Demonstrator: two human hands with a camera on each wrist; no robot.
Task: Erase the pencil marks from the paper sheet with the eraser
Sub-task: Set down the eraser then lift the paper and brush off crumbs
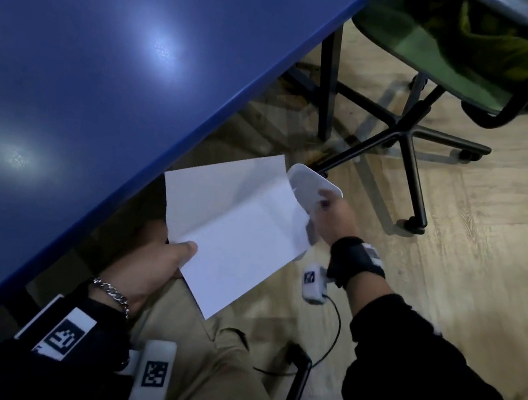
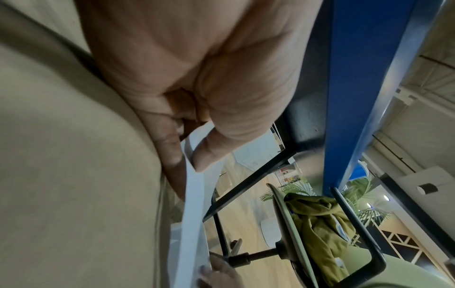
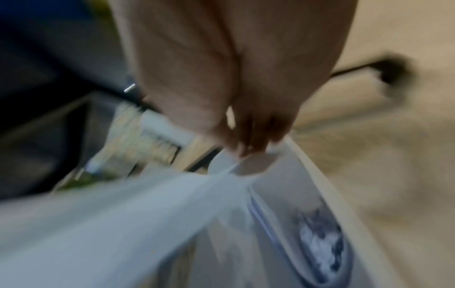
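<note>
Two grips on paper sheet [image 1: 235,226] | left hand [image 1: 158,263] pinches near edge | right hand [image 1: 331,219] pinches far edge

— Any writing you can read here?

— None. The paper sheet [image 1: 235,226] shows a blank white face in the head view, with no legible word or number.

— What about the white tags at the wrists?

— The near tag [image 1: 154,375] and the sleeve tag [image 1: 61,339] carry black-and-white square code patterns, not letters. The small one on the right wrist unit [image 1: 312,279] looks like the same kind, though it is too small to be sure.
</note>
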